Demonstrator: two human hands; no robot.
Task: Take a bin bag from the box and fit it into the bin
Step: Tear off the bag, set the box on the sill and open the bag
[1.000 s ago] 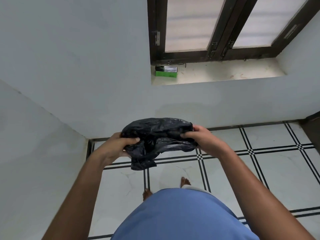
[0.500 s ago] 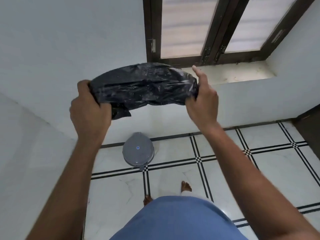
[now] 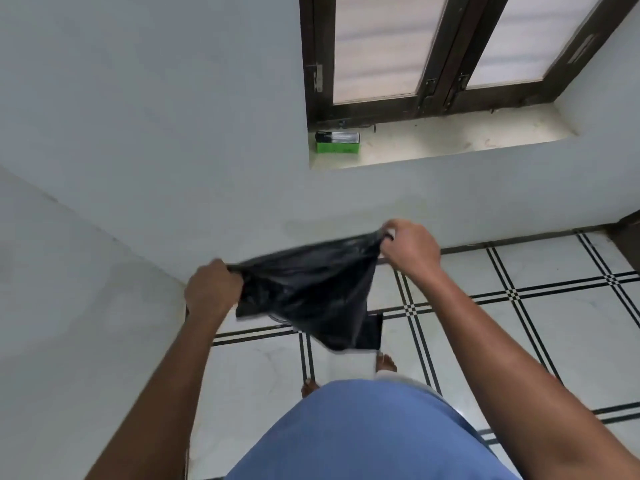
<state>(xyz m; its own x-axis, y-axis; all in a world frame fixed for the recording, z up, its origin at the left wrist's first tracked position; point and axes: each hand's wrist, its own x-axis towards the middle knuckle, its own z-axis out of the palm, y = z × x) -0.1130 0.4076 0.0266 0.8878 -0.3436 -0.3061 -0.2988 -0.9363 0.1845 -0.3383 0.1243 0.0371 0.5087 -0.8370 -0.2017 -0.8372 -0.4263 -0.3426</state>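
Observation:
A black bin bag hangs stretched between both hands in front of me, its lower end drooping toward the floor. My left hand grips its left edge, and my right hand grips its right edge a little higher. The green and black box lies on the left end of the window sill, far above the hands. The bin is hidden behind the bag; only a sliver of something grey shows at the bag's lower left edge.
White walls meet in a corner at the left. A dark-framed window sits above the sill. The floor has white tiles with black lines. My bare feet and blue garment are below the bag.
Both hands have swung the bag down from window height to waist level. It has unfolded and hangs longer. It now covers the grey bin, which was in view half a second ago.

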